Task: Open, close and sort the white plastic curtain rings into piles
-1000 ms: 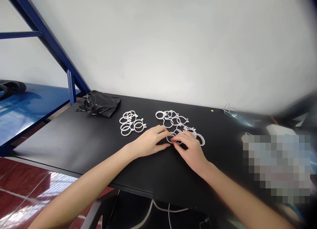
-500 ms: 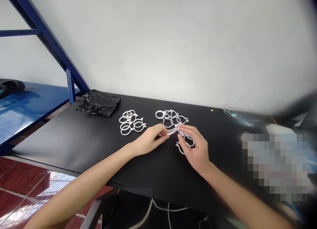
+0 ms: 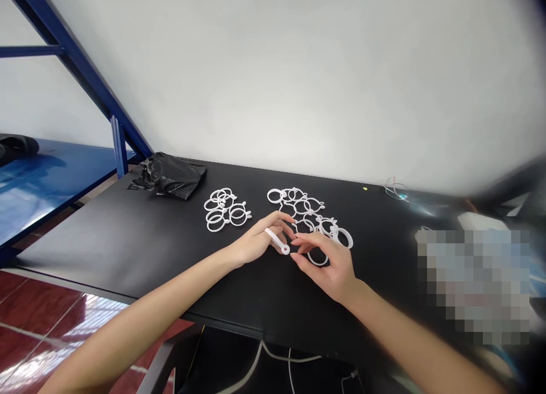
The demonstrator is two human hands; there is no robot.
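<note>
A white curtain ring (image 3: 276,240) with a small eyelet is in my left hand (image 3: 255,241), tilted so it shows nearly edge-on. My right hand (image 3: 335,264) is just right of it, thumb and fingers apart, with nothing visible between them. Beyond and beside my right hand lies a loose group of similar white rings (image 3: 350,239), some overlapping and partly covered by my fingers. Further left on the black table (image 3: 170,246) rests a smaller cluster of white rings (image 3: 216,230).
A crumpled black plastic bag (image 3: 170,175) lies at the back left, near a blue metal frame (image 3: 119,149). Clear-looking thin loops (image 3: 396,192) are by the wall. At right is a blurred-out package (image 3: 473,286). Cables (image 3: 256,365) hang below the table edge.
The ring in my left hand has come away from the right-hand group and turned nearly edge-on. My right hand has shifted slightly left and nearer, and several rings near it have moved.
</note>
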